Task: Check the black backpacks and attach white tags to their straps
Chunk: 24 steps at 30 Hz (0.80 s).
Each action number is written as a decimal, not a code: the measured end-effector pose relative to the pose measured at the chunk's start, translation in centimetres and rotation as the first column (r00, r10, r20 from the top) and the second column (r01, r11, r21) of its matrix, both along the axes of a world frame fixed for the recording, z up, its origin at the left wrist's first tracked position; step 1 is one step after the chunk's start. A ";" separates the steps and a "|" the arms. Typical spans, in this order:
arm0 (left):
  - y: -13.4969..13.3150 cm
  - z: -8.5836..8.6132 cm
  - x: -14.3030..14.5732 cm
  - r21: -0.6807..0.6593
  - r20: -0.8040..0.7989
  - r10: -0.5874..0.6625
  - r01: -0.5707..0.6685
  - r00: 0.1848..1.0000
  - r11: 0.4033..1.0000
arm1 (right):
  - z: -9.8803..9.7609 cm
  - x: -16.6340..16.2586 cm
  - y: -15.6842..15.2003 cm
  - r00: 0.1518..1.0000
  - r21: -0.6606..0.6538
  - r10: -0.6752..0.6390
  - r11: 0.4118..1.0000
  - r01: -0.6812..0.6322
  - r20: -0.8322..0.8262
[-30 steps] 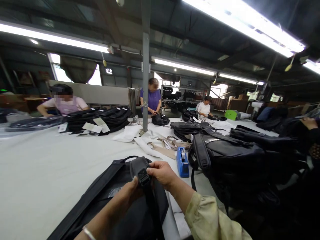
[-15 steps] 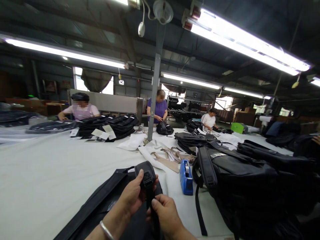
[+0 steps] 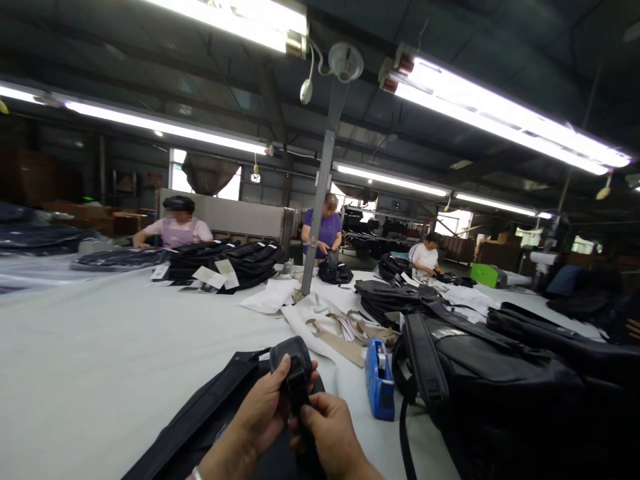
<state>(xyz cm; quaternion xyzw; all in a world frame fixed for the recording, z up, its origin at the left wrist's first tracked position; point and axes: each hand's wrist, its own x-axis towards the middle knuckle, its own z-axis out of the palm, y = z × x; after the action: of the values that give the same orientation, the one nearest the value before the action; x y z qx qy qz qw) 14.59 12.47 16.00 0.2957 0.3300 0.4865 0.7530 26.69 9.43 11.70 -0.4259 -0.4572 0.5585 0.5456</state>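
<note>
A black bag (image 3: 200, 417) lies on the white-covered table in front of me, partly hidden under my forearms. My left hand (image 3: 265, 407) grips the padded end of its shoulder strap (image 3: 289, 350), thumb on top beside a dark buckle. Just below, my right hand (image 3: 327, 427) pinches the black webbing (image 3: 299, 393) that runs down from that buckle. Both hands are close together above the bag. The lower part of the webbing is hidden behind my right hand.
A blue tape dispenser (image 3: 379, 383) stands right of my hands, with a big pile of black bags (image 3: 500, 373) beyond it. Paper strips (image 3: 345, 333) lie near a grey post (image 3: 320, 207). Across the table, several people work by stacked bags (image 3: 250, 260).
The view has tilted up and turned slightly left, so the surroundings sit lower and further right. Both hands keep their hold on the strap and webbing, with little shift between them.
</note>
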 end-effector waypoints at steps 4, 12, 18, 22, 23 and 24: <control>0.1 1.3 -0.2 -0.013 0.022 -0.021 0.021 1.000 1.000 | 2.3 0.1 0.5 0.998 0.051 0.061 0.997 -0.060 -0.021; 1.4 6.2 -1.7 0.133 0.115 0.151 -0.166 0.982 0.977 | -3.7 2.6 -0.8 0.971 -0.132 0.132 0.985 -0.107 0.197; 1.9 6.8 -0.4 0.131 -0.040 0.202 -0.196 0.979 0.972 | -4.9 5.6 -0.6 0.737 -0.005 0.032 0.999 -0.038 0.675; 1.4 7.1 0.7 0.128 -0.092 0.206 -0.193 0.974 0.973 | 0.8 4.7 0.5 0.855 0.193 0.070 0.962 -0.195 0.514; 1.3 7.1 0.8 0.115 -0.102 0.201 -0.189 0.974 0.975 | 1.8 4.0 0.6 0.908 0.228 0.155 0.939 -0.257 0.389; 1.3 7.2 0.8 0.099 -0.112 0.193 -0.182 0.975 0.978 | 2.3 3.2 0.8 0.932 0.246 0.251 0.916 -0.316 0.261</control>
<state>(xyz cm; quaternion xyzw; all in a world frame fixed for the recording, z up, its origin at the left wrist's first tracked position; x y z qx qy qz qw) 15.39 13.75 23.17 0.3252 0.3797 0.5508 0.6684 29.94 10.22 13.98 -0.3320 -0.6483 0.5089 0.4587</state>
